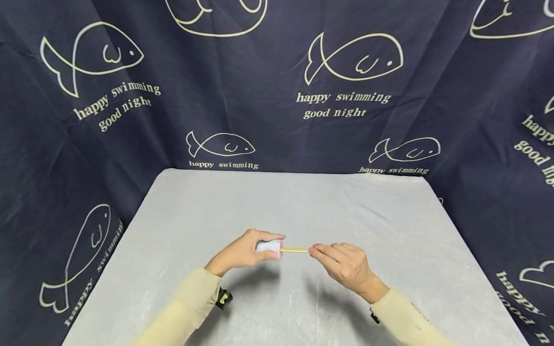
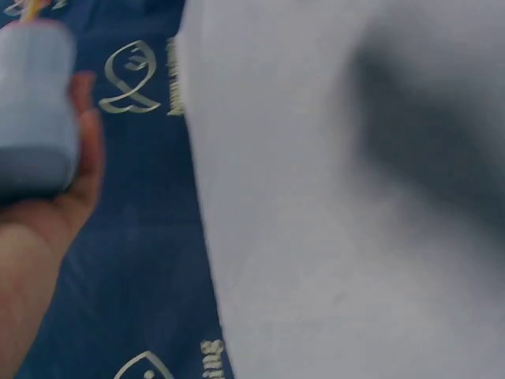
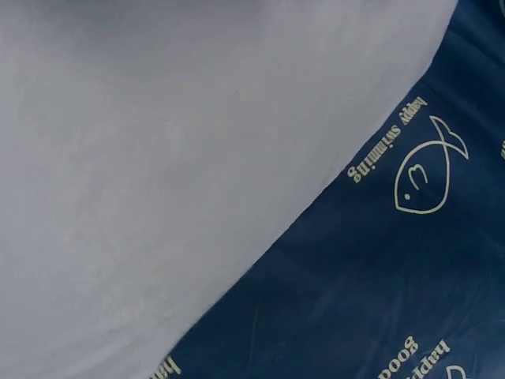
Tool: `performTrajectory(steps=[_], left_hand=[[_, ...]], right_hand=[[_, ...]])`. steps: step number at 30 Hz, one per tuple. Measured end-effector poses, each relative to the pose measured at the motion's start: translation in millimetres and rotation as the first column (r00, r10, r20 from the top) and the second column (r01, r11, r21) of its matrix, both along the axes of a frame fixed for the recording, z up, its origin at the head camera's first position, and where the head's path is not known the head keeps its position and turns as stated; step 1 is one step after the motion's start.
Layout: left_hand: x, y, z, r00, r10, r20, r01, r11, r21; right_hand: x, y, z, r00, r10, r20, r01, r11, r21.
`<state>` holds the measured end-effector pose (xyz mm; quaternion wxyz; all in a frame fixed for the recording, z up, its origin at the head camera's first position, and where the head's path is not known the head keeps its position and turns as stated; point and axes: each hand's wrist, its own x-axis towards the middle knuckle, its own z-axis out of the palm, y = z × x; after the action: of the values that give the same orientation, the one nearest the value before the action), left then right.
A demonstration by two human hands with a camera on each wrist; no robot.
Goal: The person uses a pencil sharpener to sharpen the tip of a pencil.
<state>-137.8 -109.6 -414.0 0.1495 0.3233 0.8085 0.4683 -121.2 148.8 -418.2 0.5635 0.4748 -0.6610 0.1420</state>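
My left hand [image 1: 242, 251] grips a small pale blue pencil sharpener [image 1: 267, 247] with a pink rim, thumb and fingers on opposite sides of it. Out of its rim end runs a thin yellow pencil [image 1: 295, 250], level and pointing right. The pencil's other end is pinched in the fingertips of my right hand [image 1: 344, 264], whose fingers hide that end. Both hands are raised over the table, above their shadows. In the left wrist view the sharpener [image 2: 35, 95] shows a waisted body and a dark grey base. The right wrist view catches neither hand nor pencil.
A white cloth covers the table [image 1: 294, 206]. Behind it and along both sides hangs a dark blue curtain [image 1: 277, 96] printed with fish and lettering. A black strap device [image 1: 223, 298] sits at the left wrist.
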Motion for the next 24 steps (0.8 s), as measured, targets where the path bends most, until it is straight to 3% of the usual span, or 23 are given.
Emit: performTrajectory(steps=[2, 4, 5, 6, 7, 8, 11, 12, 13, 14, 15, 16, 17, 19, 22, 24], left_hand=[[4.1, 3.9, -8.2, 0.997, 0.022, -0.070, -0.021, 1.000, 0.012], [8.5, 6.7, -18.9, 0.978, 0.031, -0.206, -0.027, 0.999, 0.025], [10.4, 8.1, -24.4, 0.953, 0.034, -0.300, -0.026, 0.999, 0.032], [11.7, 9.4, -30.1, 0.913, 0.040, -0.406, -0.025, 0.999, 0.040], [13.1, 10.9, -35.3, 0.858, 0.048, -0.512, -0.029, 0.999, 0.046], [14.1, 12.3, -40.8, 0.784, 0.055, -0.619, -0.031, 0.998, 0.048], [16.6, 16.5, -54.8, 0.512, 0.073, -0.856, -0.056, 0.997, 0.052], [17.5, 17.5, -59.0, 0.427, 0.073, -0.901, -0.069, 0.996, 0.048], [18.0, 17.7, -61.3, 0.352, 0.069, -0.933, -0.083, 0.996, 0.042], [18.2, 17.8, -63.6, 0.292, 0.062, -0.954, -0.092, 0.995, 0.036], [18.2, 17.8, -65.0, 0.254, 0.053, -0.966, -0.104, 0.994, 0.027], [18.0, 17.6, -65.8, 0.231, 0.043, -0.972, -0.114, 0.993, 0.017], [17.4, 17.4, -66.1, 0.223, 0.031, -0.974, -0.127, 0.992, 0.002], [15.9, 16.4, -65.2, 0.229, 0.010, -0.973, -0.147, 0.989, -0.025], [13.7, 14.1, -62.5, 0.238, -0.015, -0.971, -0.175, 0.983, -0.058], [12.5, 12.5, -60.5, 0.237, -0.024, -0.971, -0.187, 0.980, -0.070]], right_hand=[[3.4, 1.3, -5.7, 0.994, -0.004, 0.110, 0.006, 1.000, -0.024], [8.8, 3.3, -10.6, 0.958, 0.003, 0.285, 0.010, 0.999, -0.044], [11.9, 4.3, -12.2, 0.917, 0.004, 0.398, 0.018, 0.998, -0.052], [14.7, 5.5, -13.0, 0.854, 0.005, 0.520, 0.034, 0.997, -0.064], [17.2, 6.4, -13.0, 0.768, 0.006, 0.640, 0.057, 0.995, -0.078], [18.8, 7.4, -12.7, 0.659, 0.010, 0.752, 0.084, 0.993, -0.086], [20.1, 10.5, -12.2, 0.283, 0.035, 0.959, 0.144, 0.987, -0.079], [19.5, 11.5, -13.2, 0.175, 0.051, 0.983, 0.151, 0.986, -0.078], [18.4, 11.9, -14.2, 0.086, 0.071, 0.994, 0.150, 0.985, -0.083], [17.5, 12.4, -16.0, 0.016, 0.093, 0.996, 0.146, 0.985, -0.094], [16.9, 12.8, -18.3, -0.028, 0.112, 0.993, 0.139, 0.984, -0.107], [16.6, 12.8, -20.9, -0.055, 0.121, 0.991, 0.143, 0.983, -0.112], [16.6, 12.6, -23.5, -0.063, 0.122, 0.991, 0.157, 0.981, -0.111], [17.0, 11.7, -28.1, -0.044, 0.107, 0.993, 0.194, 0.976, -0.097], [17.5, 9.0, -33.1, 0.039, 0.060, 0.997, 0.240, 0.968, -0.067], [17.5, 7.4, -36.0, 0.119, 0.043, 0.992, 0.241, 0.968, -0.071]])
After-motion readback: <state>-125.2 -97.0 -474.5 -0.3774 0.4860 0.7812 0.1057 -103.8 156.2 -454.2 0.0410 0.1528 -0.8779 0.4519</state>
